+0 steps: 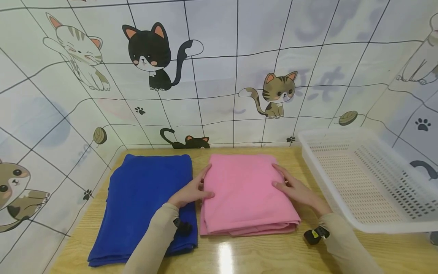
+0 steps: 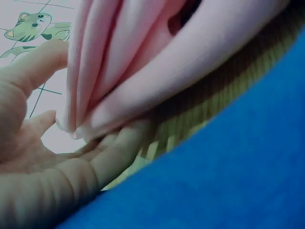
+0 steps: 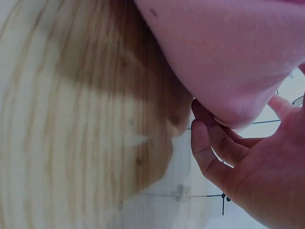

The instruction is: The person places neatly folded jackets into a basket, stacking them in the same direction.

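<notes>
A folded pink cloth [image 1: 244, 190] lies on the wooden table in the middle of the head view, its several layers showing at the near edge. At its left side is my left hand [image 1: 194, 188], thumb over the top and fingers tucked along the edge. The left wrist view shows the folds of the pink cloth [image 2: 128, 57] between that thumb and the fingers. My right hand [image 1: 295, 189] grips the opposite side in the same way. Its fingers reach under the rounded edge of the pink cloth [image 3: 233, 71] in the right wrist view.
Left of the pink cloth lies a folded blue cloth [image 1: 147, 198], under my left forearm. A white perforated plastic basket [image 1: 328, 190] stands on the right, close to my right forearm. Behind the wooden table [image 1: 219, 258] rises a backdrop [image 1: 219, 87] printed with cats and grid lines.
</notes>
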Demonstrator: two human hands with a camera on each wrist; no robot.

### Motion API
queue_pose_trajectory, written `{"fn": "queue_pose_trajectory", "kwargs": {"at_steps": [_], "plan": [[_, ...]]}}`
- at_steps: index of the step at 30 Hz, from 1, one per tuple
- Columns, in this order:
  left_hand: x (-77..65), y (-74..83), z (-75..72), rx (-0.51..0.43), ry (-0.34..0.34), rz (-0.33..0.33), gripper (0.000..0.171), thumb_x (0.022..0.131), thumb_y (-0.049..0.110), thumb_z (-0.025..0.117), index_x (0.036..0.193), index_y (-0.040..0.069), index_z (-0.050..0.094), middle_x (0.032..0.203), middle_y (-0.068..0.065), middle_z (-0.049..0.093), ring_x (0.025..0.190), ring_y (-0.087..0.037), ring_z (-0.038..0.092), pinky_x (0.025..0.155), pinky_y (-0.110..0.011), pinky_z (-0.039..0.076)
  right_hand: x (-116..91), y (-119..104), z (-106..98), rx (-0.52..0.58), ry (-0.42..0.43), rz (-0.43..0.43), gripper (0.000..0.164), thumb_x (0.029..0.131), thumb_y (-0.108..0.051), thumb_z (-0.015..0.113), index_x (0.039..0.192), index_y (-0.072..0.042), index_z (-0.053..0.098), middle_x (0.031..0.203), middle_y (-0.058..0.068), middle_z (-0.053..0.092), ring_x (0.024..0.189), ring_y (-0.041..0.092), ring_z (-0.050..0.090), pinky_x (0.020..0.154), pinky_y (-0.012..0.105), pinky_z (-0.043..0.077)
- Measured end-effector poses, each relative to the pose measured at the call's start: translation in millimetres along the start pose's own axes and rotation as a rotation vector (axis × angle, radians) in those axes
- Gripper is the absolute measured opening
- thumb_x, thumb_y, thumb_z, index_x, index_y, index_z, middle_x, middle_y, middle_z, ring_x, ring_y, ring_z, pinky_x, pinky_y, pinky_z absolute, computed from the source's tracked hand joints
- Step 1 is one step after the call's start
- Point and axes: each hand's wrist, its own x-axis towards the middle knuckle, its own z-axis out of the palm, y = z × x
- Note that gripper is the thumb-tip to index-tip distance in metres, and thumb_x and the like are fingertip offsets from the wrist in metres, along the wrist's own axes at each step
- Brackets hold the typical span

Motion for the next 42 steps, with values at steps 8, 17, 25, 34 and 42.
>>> {"fn": "queue_pose_trajectory", "kwargs": {"at_steps": [8, 17, 25, 34, 42], "plan": [[0.0, 4.0, -3.6, -0.193, -0.002, 0.014, 0.093, 0.082, 0.003, 0.072, 0.153, 0.031, 0.019, 0.141, -0.022, 0.031, 0.115, -0.037, 0.052, 0.083, -0.040, 0.051, -0.6, -10.0, -0.8, 0.093, 0.012, -0.038, 0.069, 0.098, -0.029, 0.058, 0.155, -0.021, 0.020, 0.152, 0.026, 0.024, 0.114, 0.040, 0.051, 0.083, 0.045, 0.048], [2.8, 14.8, -6.7, -0.246, -0.003, 0.048, 0.089, 0.081, -0.004, 0.072, 0.150, 0.028, 0.027, 0.140, -0.021, 0.034, 0.107, -0.034, 0.056, 0.081, -0.039, 0.052, -1.1, -25.5, -1.9, 0.146, 0.065, 0.020, 0.070, 0.094, -0.030, 0.063, 0.153, -0.021, 0.028, 0.143, 0.028, 0.034, 0.095, 0.031, 0.056, 0.069, 0.039, 0.052], [2.4, 24.2, -9.3, -0.244, 0.039, 0.068, 0.083, 0.080, -0.003, 0.073, 0.147, 0.025, 0.033, 0.135, -0.021, 0.040, 0.102, -0.033, 0.059, 0.081, -0.039, 0.052, -2.1, -49.9, -8.5, 0.240, 0.114, 0.114, 0.073, 0.090, -0.030, 0.069, 0.152, -0.019, 0.032, 0.126, 0.029, 0.047, 0.091, 0.029, 0.057, 0.067, 0.038, 0.053], [1.6, 35.1, -10.0, -0.241, 0.062, 0.062, 0.079, 0.080, -0.001, 0.074, 0.145, 0.024, 0.038, 0.135, -0.020, 0.040, 0.107, -0.033, 0.056, 0.083, -0.040, 0.051, -5.1, -71.5, -24.7, 0.202, 0.084, 0.106, 0.076, 0.088, -0.029, 0.070, 0.152, -0.014, 0.030, 0.123, 0.028, 0.047, 0.103, 0.035, 0.054, 0.078, 0.037, 0.049], [4.6, 42.2, -3.8, -0.241, 0.077, 0.063, 0.074, 0.079, 0.000, 0.075, 0.143, 0.021, 0.043, 0.135, -0.020, 0.042, 0.109, -0.032, 0.056, 0.085, -0.040, 0.051, -8.5, -69.6, -38.6, 0.153, 0.065, 0.070, 0.074, 0.091, -0.027, 0.067, 0.152, -0.012, 0.029, 0.136, 0.032, 0.040, 0.112, 0.043, 0.051, 0.086, 0.042, 0.046]]}}
